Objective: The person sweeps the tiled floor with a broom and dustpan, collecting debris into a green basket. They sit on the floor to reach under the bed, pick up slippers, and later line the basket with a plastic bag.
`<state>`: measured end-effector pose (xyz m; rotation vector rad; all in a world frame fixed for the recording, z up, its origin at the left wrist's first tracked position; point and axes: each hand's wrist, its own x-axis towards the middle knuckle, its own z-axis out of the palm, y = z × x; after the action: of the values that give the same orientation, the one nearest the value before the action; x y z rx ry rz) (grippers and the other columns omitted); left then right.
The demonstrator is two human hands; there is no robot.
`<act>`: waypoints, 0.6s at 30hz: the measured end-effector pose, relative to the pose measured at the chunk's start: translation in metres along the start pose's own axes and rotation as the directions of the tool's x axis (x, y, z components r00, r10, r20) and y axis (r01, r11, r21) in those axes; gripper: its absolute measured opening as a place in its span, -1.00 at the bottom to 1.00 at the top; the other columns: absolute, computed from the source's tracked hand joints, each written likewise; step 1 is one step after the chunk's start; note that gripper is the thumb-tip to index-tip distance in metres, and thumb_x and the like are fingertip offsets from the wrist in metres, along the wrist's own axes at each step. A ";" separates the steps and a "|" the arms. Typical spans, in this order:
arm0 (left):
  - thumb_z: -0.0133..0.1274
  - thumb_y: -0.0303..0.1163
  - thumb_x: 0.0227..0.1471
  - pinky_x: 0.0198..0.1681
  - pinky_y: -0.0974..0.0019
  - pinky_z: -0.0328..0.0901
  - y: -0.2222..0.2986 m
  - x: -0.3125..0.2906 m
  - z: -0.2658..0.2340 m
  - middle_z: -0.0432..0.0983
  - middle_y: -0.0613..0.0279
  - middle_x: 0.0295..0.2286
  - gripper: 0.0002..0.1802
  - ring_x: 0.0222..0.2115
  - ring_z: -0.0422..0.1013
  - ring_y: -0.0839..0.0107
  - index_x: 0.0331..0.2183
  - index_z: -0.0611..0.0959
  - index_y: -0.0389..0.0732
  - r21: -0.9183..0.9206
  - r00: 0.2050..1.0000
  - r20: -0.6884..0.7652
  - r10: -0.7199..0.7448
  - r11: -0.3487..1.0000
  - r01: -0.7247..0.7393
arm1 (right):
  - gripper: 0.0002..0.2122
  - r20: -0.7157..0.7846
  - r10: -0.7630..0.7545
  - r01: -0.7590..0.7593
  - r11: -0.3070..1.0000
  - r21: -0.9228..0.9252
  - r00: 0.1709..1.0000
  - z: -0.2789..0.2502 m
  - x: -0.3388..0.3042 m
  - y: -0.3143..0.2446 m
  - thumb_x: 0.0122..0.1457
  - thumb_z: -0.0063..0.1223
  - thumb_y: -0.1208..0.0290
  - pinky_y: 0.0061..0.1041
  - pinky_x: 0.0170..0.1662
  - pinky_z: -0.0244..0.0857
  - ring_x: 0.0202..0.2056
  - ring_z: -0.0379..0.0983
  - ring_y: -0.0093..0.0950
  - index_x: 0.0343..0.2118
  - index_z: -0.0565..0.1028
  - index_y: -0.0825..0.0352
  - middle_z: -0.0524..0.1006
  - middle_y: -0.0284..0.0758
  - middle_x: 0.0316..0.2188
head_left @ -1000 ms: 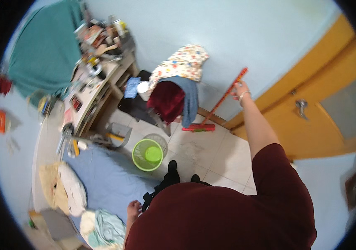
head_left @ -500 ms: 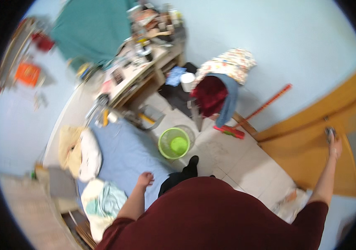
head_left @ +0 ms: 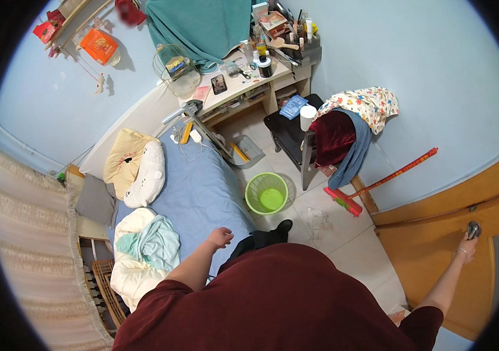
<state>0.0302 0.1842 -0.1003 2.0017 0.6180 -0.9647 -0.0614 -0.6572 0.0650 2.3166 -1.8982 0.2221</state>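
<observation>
My right hand point(head_left: 466, 250) reaches far out to the right and is wrapped round a metal door knob point(head_left: 473, 230). The knob sits on an orange-brown wooden door point(head_left: 430, 257). My left hand point(head_left: 220, 237) hangs in front of the blue-sheeted bed point(head_left: 197, 181), its fingers loosely bent and nothing visible in them. Beyond that hand, a light green basket-like bin point(head_left: 251, 202) stands on the tiled floor. I cannot tell from this angle how far the door stands from its frame.
A dark chair point(head_left: 308, 161) bears clothes and a white cup point(head_left: 308, 117). Beside it a red broom point(head_left: 349, 203) leans at the wall. A cluttered desk point(head_left: 281, 79) stands at the back. Pillows point(head_left: 146, 178) and a bundled quilt point(head_left: 126, 266) lie on the bed. My shoe point(head_left: 285, 227) is near the bin.
The view has swung, so the room appears shifted rightward, and the picture is sharper. My right hand stays on the door knob. My left hand remains beside the bed, loosely bent.
</observation>
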 end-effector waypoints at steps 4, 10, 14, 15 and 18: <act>0.08 -0.25 -0.01 -0.42 0.28 0.40 0.003 0.005 -0.004 0.50 0.15 -0.30 -0.57 -0.37 0.48 0.34 -0.10 0.49 -0.24 -0.002 1.000 -0.009 -0.020 1.000 0.020 | -0.46 -0.033 0.004 0.008 0.939 0.344 0.999 0.055 0.030 0.053 0.09 -0.08 -0.11 -0.25 -0.04 0.25 -0.04 0.38 -0.18 0.02 0.35 0.19 0.45 -0.18 -0.04; 0.06 -0.26 0.02 -0.43 0.30 0.37 0.038 0.021 -0.004 0.50 0.22 -0.38 -0.61 -0.38 0.47 0.42 -0.10 0.49 -0.20 0.125 0.995 0.096 0.027 0.991 -0.039 | -0.55 -0.229 -0.105 0.199 0.876 0.439 0.968 0.034 -0.042 0.050 0.11 0.01 0.04 -0.35 -0.12 0.28 -0.20 0.44 -0.22 -0.07 0.40 0.31 0.50 -0.12 -0.21; 0.04 -0.28 0.04 -0.38 0.26 0.36 0.055 0.083 -0.005 0.50 0.22 -0.38 -0.62 -0.41 0.46 0.37 -0.10 0.48 -0.21 0.465 0.929 0.259 0.265 0.809 -0.360 | -0.62 -0.202 -0.045 0.143 0.852 0.504 0.978 0.008 -0.110 0.064 0.09 0.06 0.19 -0.32 -0.11 0.28 -0.18 0.41 -0.16 -0.12 0.41 0.37 0.49 -0.08 -0.23; 0.03 -0.30 0.04 -0.37 0.27 0.36 0.074 0.098 -0.001 0.50 0.21 -0.37 -0.62 -0.41 0.46 0.35 -0.09 0.48 -0.22 0.502 0.897 0.312 0.312 0.747 -0.435 | -0.62 -0.201 -0.021 0.122 0.856 0.502 0.979 0.006 -0.124 0.077 0.09 0.07 0.21 -0.32 -0.10 0.27 -0.17 0.40 -0.16 -0.12 0.41 0.37 0.49 -0.08 -0.23; 0.03 -0.30 0.04 -0.37 0.27 0.36 0.123 0.116 0.009 0.50 0.20 -0.34 -0.61 -0.38 0.46 0.36 -0.08 0.47 -0.23 0.134 0.926 0.364 0.100 0.978 -0.159 | -0.67 -0.210 0.030 0.079 0.868 0.491 0.977 0.004 -0.175 0.121 0.06 0.07 0.36 -0.30 -0.02 0.20 -0.11 0.33 -0.15 -0.12 0.39 0.39 0.44 -0.09 -0.18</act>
<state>0.1808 0.1179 -0.1409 1.9097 0.2097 -1.2890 -0.2142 -0.5135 0.0270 2.4799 -1.8648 1.0269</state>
